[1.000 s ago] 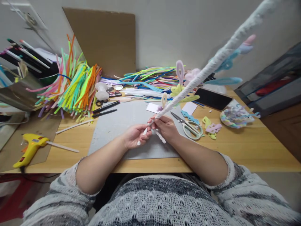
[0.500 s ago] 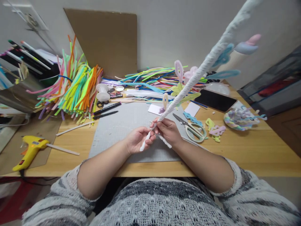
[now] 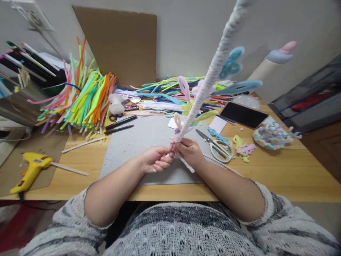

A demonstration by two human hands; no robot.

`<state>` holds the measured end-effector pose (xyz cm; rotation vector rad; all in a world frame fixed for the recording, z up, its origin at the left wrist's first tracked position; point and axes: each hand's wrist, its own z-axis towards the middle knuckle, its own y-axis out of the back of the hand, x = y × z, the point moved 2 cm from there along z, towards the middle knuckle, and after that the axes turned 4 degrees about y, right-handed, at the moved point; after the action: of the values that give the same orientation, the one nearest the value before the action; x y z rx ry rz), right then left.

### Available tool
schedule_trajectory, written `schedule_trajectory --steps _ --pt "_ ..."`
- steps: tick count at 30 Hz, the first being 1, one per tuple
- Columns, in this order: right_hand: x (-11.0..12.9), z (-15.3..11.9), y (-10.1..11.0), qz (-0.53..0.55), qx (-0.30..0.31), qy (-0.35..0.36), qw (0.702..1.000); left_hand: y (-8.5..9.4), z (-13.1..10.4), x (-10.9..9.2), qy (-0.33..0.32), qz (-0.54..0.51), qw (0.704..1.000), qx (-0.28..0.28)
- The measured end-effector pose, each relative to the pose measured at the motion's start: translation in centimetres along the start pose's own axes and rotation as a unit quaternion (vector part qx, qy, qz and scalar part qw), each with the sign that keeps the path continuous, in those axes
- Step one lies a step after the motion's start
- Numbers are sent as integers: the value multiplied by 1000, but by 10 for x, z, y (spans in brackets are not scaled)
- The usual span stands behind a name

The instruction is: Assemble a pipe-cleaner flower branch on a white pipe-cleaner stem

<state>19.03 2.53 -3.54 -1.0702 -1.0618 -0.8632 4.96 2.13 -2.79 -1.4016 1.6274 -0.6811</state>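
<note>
A long white fuzzy-wrapped stick (image 3: pixel 207 78) rises from my hands and leans to the upper right. My right hand (image 3: pixel 190 152) is closed round its lower end, and a white branch (image 3: pixel 188 166) pokes out below the fingers. My left hand (image 3: pixel 154 160) has its fingers curled over the other white branch, of which only a small tip shows. Along the stick sit pipe-cleaner shapes: a blue flower (image 3: pixel 232 64), a blue leaf loop (image 3: pixel 241 87), a pink loop (image 3: pixel 183 87) and a yellow-green flower (image 3: pixel 187 107).
Scissors (image 3: pixel 220 149) lie right of the grey cutting mat (image 3: pixel 128 149). Further right are a phone (image 3: pixel 243 114) and a pastel woven piece (image 3: pixel 270 137). A yellow glue gun (image 3: pixel 32 169), two pens (image 3: pixel 119 125) and a pipe-cleaner bundle (image 3: pixel 90 99) are on the left.
The stick has swung more upright, its top moving left with the flowers. My left fingers have closed further over the white branch, hiding most of it.
</note>
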Motion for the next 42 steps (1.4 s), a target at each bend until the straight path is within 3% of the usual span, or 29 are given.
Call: schedule_trajectory --steps 10,19,28,33,35,37,39,42 --pt "4 2 -1 15 -13 15 1000 0 8 0 -43 -46 998 12" --pt "-1 1 -4 17 -23 13 1000 0 10 1 -64 -43 992 -99" --pt "-2 -1 -5 -120 -45 38 991 -2 11 3 -75 -36 985 -150" --pt "-3 2 -4 -79 -42 23 996 -4 9 1 -133 70 968 -199" --pt "-2 5 -1 -91 -46 27 994 -1 7 -1 -174 165 943 -230" --pt "-1 8 4 -135 -58 43 988 3 3 -7 -248 247 891 -288" --pt "-1 12 7 -188 -61 66 978 7 -3 -14 -348 315 809 -354" --pt "-5 19 6 -222 -27 74 972 7 -8 -21 -440 419 696 -382"
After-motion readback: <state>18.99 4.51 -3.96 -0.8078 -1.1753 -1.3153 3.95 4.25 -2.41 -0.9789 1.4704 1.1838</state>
